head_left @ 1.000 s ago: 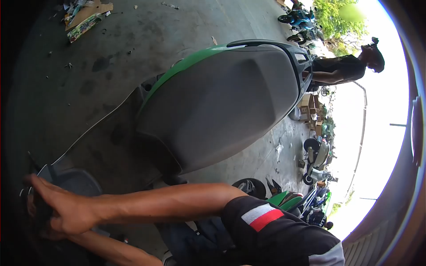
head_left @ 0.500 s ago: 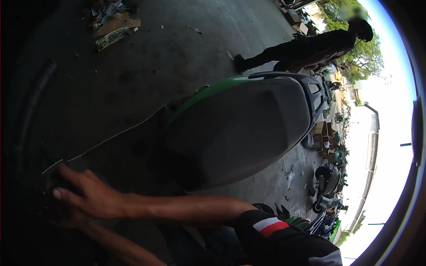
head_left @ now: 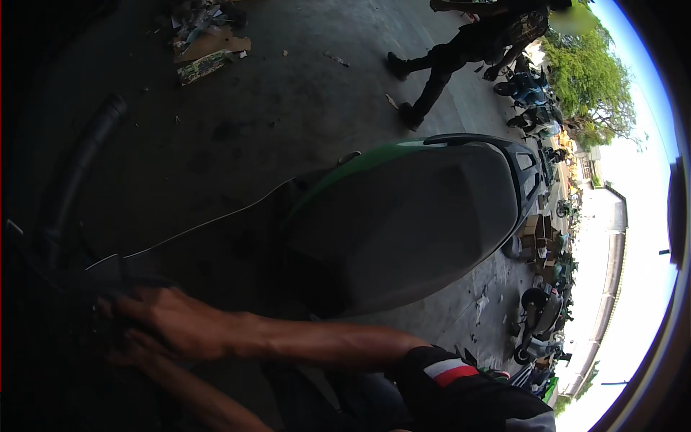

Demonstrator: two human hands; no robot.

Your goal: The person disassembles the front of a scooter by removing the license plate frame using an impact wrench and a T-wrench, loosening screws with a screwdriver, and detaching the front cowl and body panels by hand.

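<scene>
My right hand (head_left: 180, 325), on the sleeved arm with the red and white stripe, is closed at the dark front of a scooter. Its fingers curl in shadow around something I cannot make out. My left hand (head_left: 140, 351) is just below and partly behind it, also closed, its fingertips in the dark. Above both hands a black handlebar grip (head_left: 88, 158) sticks out. The scooter's dark seat (head_left: 403, 230), with a green side panel (head_left: 367, 160), fills the middle. A thin pale line (head_left: 201, 225) runs from near the hands toward the seat.
The view is turned sideways, sky at right. Another person (head_left: 468, 57) is walking on the concrete floor beyond the seat. Cardboard and scrap (head_left: 209, 47) lie at upper left. Parked motorbikes (head_left: 540, 317) and boxes (head_left: 536, 237) stand at right.
The whole scene has shifted right and slightly down. My right hand's index finger and thumb, seen apart before, are now curled in closer. The other person has moved on, legs in a wider stride.
</scene>
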